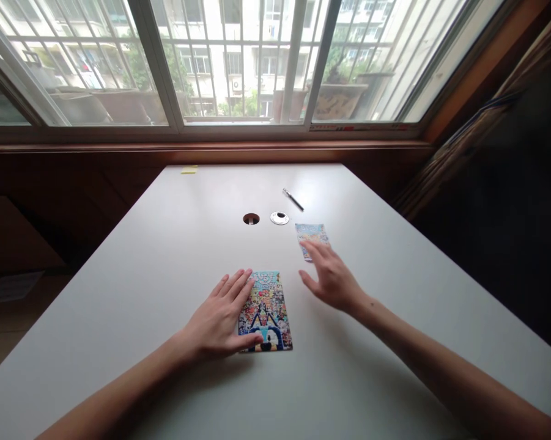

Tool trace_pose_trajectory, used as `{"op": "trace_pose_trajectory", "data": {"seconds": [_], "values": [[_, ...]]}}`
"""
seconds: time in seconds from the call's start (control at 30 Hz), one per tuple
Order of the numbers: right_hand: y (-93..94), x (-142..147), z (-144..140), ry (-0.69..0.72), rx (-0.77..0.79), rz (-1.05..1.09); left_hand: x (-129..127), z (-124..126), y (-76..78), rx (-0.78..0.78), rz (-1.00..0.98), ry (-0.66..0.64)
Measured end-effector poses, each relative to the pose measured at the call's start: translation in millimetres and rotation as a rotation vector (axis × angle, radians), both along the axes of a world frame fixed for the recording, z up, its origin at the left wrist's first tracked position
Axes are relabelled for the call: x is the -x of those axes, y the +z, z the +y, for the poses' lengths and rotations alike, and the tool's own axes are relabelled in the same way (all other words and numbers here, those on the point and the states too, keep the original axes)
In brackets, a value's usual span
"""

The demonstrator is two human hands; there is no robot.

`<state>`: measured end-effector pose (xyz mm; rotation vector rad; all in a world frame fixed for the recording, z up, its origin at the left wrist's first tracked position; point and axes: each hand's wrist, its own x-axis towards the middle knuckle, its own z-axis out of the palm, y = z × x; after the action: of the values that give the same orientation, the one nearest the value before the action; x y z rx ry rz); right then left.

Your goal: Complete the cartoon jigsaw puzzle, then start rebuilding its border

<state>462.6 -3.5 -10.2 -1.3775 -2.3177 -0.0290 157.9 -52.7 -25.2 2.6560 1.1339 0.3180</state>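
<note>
The left hand lies flat on the white table, fingers spread and extended, palm pressing the left edge of the large colourful booklet, thumb across its lower left corner; it clamps nothing, it only pins; the booklet sits face up near the front middle of the table, square to the person. The right hand hovers open over the near edge of the small colourful card, fingers apart and slightly curled, tips at or just over the card; whether they touch it cannot be told. Beyond lie a pen, a round silver cap beside an open cable hole, and a yellow note at the far edge. Judgement: the card lies flat and thin, so a pinch from above is likely to slip; sliding it under flat fingertips, or lifting one corner first, seems sounder; steady downward pressure from the left palm should keep the booklet from skating on the smooth surface.
</note>
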Motion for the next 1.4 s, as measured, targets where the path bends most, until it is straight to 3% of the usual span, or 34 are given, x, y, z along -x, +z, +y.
{"op": "trace_pose_trajectory", "data": {"seconds": [0.07,0.13,0.27,0.4,0.57,0.67,0.8,0.93,1.23,1.33,1.4], "values": [[0.4,-22.5,18.9,-0.099,-0.051,-0.086,1.2,0.1,2.8,0.010,-0.037,0.023],[-4.1,-39.2,32.2,-0.096,-0.043,-0.129,3.2,0.8,5.1,0.022,-0.046,0.021],[-8.4,-48.3,38.1,-0.114,-0.083,-0.098,7.0,3.9,6.8,0.049,0.005,-0.019],[7.4,-26.1,12.2,-0.097,-0.141,-0.019,5.1,7.0,5.1,0.044,0.024,-0.014],[20.4,26.7,-51.8,0.353,-0.031,0.024,2.3,7.8,5.0,0.016,-0.061,0.031],[18.5,42.7,-73.0,0.380,0.129,-0.021,5.7,7.0,6.1,0.027,-0.056,0.017],[18.0,32.9,-69.8,0.366,0.206,-0.027,1.7,10.0,5.4,0.047,0.025,-0.017],[16.2,-1.4,-56.4,0.275,0.154,-0.080,-36.4,23.8,3.5,0.037,0.061,-0.042],[-11.0,-115.2,-17.6,-0.045,-0.065,-0.243,-184.4,88.5,-3.2,-0.050,0.018,-0.139],[-17.8,-132.6,-9.6,-0.108,-0.109,-0.270,-204.6,100.8,-2.0,-0.035,0.012,-0.137],[-17.6,-133.9,-8.6,-0.133,-0.130,-0.279,-203.5,102.1,1.5,-0.002,-0.011,-0.141]]}}
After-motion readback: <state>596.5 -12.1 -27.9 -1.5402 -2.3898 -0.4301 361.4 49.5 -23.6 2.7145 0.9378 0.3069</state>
